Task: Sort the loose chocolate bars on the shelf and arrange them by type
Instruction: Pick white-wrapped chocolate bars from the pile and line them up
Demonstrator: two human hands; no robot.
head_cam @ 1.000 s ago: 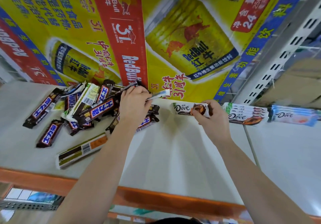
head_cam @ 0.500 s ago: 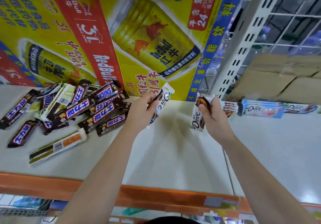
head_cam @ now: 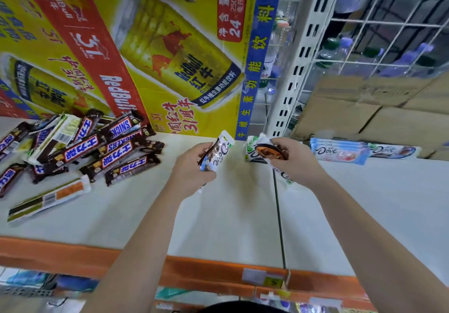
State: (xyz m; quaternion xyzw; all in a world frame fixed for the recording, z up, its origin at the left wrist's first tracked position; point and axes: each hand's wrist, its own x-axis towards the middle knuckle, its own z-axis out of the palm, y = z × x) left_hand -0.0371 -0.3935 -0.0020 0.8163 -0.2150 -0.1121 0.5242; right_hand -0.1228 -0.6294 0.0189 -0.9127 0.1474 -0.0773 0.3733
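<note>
While left hand (head_cam: 194, 169) and right hand (head_cam: 295, 161) each clasp a Dove bar (head_cam: 220, 151), best compare them, then lay each flat on its matching pile (head_cam: 340, 151) right of the right hand.

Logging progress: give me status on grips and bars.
Left grip holds Dove bar. Right grip holds second Dove bar. Snickers pile unsorted, left of both.

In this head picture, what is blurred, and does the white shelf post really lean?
Head view: the Dove bar in the left hand and the Dove wrappers in the right hand are motion-smeared; Snickers pile print is readable; the white post leans, probably from wide-angle distortion; soft arm shadows on the shelf.
</note>
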